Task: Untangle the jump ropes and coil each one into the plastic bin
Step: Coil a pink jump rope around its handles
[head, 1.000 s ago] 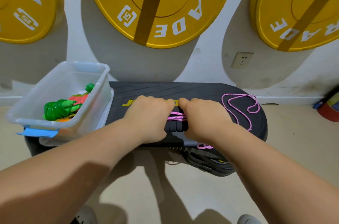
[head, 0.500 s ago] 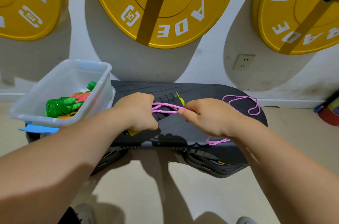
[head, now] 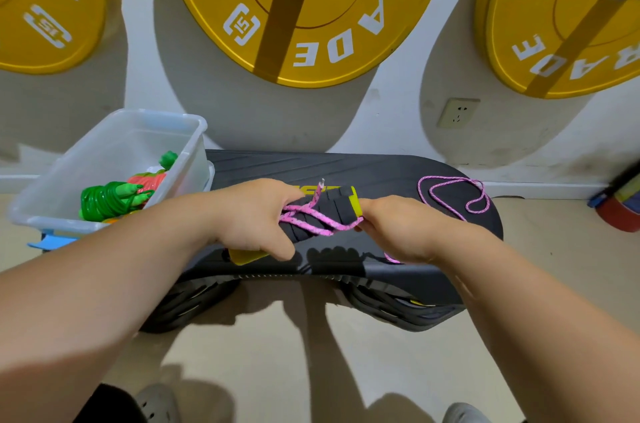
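My left hand (head: 254,218) grips the black, yellow-tipped handles (head: 332,211) of a pink jump rope above a black step platform (head: 381,173). Pink cord (head: 313,220) crosses the handles in a few diagonal turns. My right hand (head: 398,228) pinches that cord just past the yellow handle tip. The loose rest of the rope (head: 453,195) lies in loops on the platform's right end. The clear plastic bin (head: 104,163) stands on the platform's left end, with a coiled green rope (head: 104,201) and an orange-red one (head: 149,180) inside.
Yellow weight plates (head: 304,7) hang on the white wall behind the platform, with a wall socket (head: 457,112) below them. A red and blue object (head: 620,208) sits on the floor at the far right. Beige floor and my shoes (head: 156,402) lie below.
My left hand has lifted and tilted the handles off the platform. My right hand has drawn the pink cord to the right, laying diagonal turns over the handles.
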